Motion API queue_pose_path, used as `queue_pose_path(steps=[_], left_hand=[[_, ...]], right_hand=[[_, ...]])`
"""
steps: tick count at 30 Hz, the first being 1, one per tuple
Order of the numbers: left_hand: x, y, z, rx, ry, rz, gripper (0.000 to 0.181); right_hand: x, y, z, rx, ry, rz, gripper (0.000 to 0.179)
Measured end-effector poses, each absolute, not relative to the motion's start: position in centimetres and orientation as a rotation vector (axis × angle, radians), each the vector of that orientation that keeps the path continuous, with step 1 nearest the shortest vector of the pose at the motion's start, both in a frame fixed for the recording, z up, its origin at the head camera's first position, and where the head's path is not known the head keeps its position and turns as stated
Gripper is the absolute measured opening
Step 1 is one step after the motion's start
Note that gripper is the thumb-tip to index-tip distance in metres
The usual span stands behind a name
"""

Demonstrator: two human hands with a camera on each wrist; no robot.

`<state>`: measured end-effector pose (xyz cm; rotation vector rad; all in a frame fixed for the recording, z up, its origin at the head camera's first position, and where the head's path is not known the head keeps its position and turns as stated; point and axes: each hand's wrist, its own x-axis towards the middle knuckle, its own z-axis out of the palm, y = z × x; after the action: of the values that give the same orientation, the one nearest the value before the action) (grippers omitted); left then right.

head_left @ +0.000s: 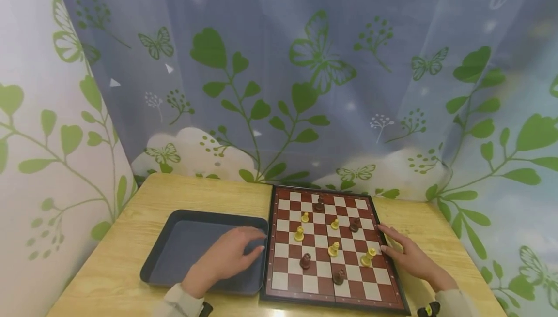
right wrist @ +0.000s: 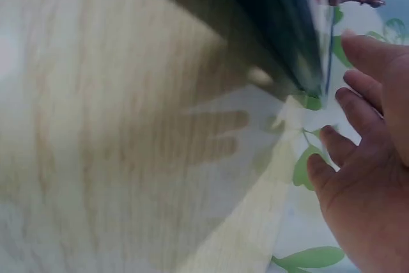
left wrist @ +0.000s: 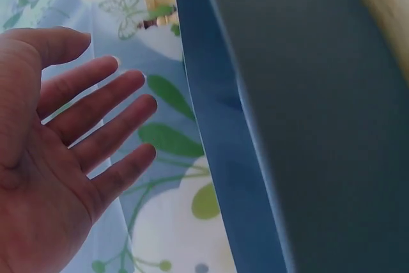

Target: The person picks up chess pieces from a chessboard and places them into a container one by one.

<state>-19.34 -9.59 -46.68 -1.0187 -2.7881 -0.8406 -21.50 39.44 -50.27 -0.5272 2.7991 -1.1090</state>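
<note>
My left hand (head_left: pixel 231 254) is over the dark blue-grey tray (head_left: pixel 192 237), its fingers pointing toward the chessboard (head_left: pixel 279 282). In the left wrist view the fingers of that left hand (left wrist: pixel 70 139) are spread beside the tray wall (left wrist: pixel 223 113), holding nothing. At the board's right edge, my right hand (head_left: pixel 410 257) has its fingertips near or on the frame; whether they touch cannot be told. Several yellow and dark brown chess pieces stand on the squares, among them a tall yellow piece (head_left: pixel 368 257) closest to the right hand, and a dark piece (head_left: pixel 306 261) toward the front.
A light wooden table (head_left: pixel 235 190) carries the tray on the left and the board beside it. Behind and at both sides hangs a curtain (head_left: pixel 270 65) printed with leaves and butterflies. Dark bands (head_left: pixel 428 309) are worn at the wrists.
</note>
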Motion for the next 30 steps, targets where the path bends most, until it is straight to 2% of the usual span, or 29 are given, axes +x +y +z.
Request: queue_pose_path(steps=[15,30], left_hand=[[-19.0,-6.2,-46.6,-1.135,-2.846,-1.025,0.029],[-18.9,-5.5,-47.0,-1.172,-2.85,-0.996,0.031]], right_hand=[[-22.0,40.1,-52.0,-0.563,2.842,-1.08,0.059],[-22.4,40.8,-51.6,-0.735,2.818,-0.971,0.059]])
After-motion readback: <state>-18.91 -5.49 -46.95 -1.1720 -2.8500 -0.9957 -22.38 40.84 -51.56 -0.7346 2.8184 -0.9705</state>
